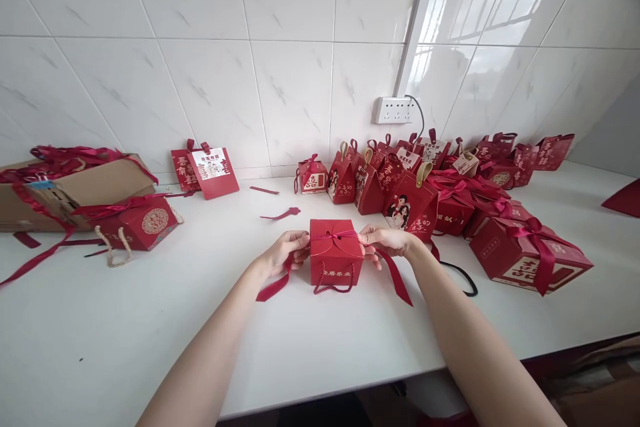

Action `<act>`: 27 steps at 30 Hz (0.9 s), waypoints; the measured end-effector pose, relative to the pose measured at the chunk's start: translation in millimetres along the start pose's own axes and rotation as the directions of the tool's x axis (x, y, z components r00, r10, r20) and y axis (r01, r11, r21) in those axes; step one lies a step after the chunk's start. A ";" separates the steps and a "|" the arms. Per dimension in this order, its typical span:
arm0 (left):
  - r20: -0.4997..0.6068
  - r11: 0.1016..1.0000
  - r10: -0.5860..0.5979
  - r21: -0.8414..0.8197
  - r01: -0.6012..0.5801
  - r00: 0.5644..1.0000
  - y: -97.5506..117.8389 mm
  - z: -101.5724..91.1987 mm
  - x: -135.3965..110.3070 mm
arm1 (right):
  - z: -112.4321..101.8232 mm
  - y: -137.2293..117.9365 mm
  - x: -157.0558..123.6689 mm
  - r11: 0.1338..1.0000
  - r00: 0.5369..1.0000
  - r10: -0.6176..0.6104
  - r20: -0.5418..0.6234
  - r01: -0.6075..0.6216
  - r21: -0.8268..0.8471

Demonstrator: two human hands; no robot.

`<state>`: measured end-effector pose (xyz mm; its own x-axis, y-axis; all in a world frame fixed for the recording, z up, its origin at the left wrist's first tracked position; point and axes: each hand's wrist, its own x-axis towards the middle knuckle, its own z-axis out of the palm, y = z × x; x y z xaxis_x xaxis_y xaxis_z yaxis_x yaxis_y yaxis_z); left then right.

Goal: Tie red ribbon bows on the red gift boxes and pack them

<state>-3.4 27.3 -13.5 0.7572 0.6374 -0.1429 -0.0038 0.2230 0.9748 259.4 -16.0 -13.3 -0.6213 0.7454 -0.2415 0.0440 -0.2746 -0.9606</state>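
Note:
A small red gift box [334, 267] with rope handles sits upright in front of me on the white table. A dark red ribbon [400, 283] crosses its top, its two ends hanging down on either side. At the box's left side, my left hand [286, 253] pinches the ribbon between thumb and fingers. Over on the right side, my right hand [384, 241] grips the other part of the ribbon, fingers close against the box. The middle of the ribbon is drawn together over the lid, where I cannot tell whether it is knotted.
Several red gift boxes [413, 207] crowd the back right, and a larger ribboned box [530, 257] lies nearer. On the left, a cardboard box [100, 177] of ribbons stands behind another red box [137, 223]. Ribbon scraps [281, 213] lie mid-table. A power strip [399, 111] hangs on the tiled wall.

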 end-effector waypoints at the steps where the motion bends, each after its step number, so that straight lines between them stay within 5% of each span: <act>1: -0.003 1.000 0.000 0.005 0.000 1.000 -0.3 0.1 -0.1 | 0.3 -0.2 0.5 1.000 1.000 0.006 0.001 -0.006 -0.002; 16: -0.061 0.998 0.006 0.066 -0.002 0.998 1.2 4.5 -2.3 | 23.1 -24.4 -19.2 0.960 0.967 0.082 -0.240 -0.141 -0.240; 27: -0.093 0.996 0.072 0.054 -0.067 0.993 16.5 5.5 -11.2 | 37.8 -34.9 -26.7 0.937 0.938 -0.115 -0.326 -0.006 -0.349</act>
<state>-8.3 19.7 5.1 0.6912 0.7174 -0.0875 -0.0196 0.1397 0.9900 244.9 -49.3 32.0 -0.3328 0.9292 -0.1610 0.3179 -0.0502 -0.9468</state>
